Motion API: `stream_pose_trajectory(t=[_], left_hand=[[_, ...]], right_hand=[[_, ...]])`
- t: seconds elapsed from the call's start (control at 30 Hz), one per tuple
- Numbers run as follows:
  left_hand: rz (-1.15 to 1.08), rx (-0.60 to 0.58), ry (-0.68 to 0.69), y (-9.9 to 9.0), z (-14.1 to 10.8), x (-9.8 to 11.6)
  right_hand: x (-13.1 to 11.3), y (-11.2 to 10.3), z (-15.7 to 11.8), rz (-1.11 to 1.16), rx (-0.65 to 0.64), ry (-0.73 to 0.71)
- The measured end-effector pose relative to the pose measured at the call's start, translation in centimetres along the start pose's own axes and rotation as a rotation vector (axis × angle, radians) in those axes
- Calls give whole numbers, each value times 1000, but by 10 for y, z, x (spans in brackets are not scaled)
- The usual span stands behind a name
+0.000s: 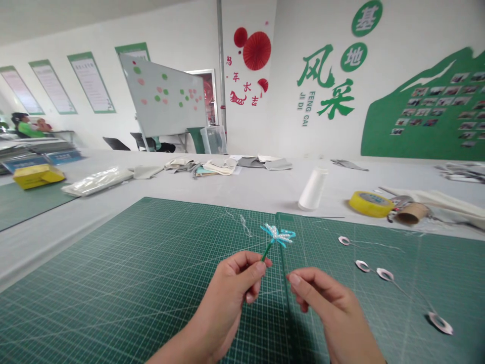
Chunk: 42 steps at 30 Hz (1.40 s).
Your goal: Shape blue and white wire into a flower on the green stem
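Observation:
Between the thumb and forefinger of my left hand [235,285] is the green stem of a small artificial flower [278,235]. Its petals are light blue and white with pale dots, and they spread out above the fingertips. My right hand [324,298] is closed in a pinch just right of the stem; whatever it pinches, if anything, is too small to make out. Both hands are over a green gridded cutting mat [144,263]. On the mat's right side are several pale oval rings [385,274] with thin wire tails.
Behind the mat stands a white thread cone [312,189]. A yellow tape roll [371,203] and a cardboard tube [411,214] are at the right. Loose threads [245,225] lie on the mat. Fabric pieces [220,166], a plastic-wrapped pack [100,181] and a yellow box [38,176] are farther back.

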<state>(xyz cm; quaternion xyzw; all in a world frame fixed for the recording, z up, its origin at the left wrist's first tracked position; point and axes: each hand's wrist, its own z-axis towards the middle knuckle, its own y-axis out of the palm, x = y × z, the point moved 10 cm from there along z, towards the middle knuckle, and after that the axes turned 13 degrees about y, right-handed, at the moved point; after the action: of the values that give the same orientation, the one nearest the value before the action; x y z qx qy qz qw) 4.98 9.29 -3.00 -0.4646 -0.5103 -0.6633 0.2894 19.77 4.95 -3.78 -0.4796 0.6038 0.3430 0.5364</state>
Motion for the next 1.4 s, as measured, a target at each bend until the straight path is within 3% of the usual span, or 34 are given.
stream_pose_trajectory(t=[0.2, 0.4, 0.5, 0.73, 1.1, 1.4], left_hand=[[156, -14, 45, -4, 1, 4], [316, -81, 40, 4, -1, -1], [341, -94, 52, 6, 0, 0], [287, -83, 25, 6, -2, -3], [95, -49, -53, 12, -6, -4], [41, -64, -29, 12, -5, -5]], right_hand=[[4, -19, 9, 78, 90, 45], [-4, 22, -10, 153, -151, 23], [-5, 32, -12, 148, -191, 21], [-9, 20, -9, -3, -56, -52], [-7, 33, -11, -152, -201, -39], [-6, 34, -12, -142, -209, -27]])
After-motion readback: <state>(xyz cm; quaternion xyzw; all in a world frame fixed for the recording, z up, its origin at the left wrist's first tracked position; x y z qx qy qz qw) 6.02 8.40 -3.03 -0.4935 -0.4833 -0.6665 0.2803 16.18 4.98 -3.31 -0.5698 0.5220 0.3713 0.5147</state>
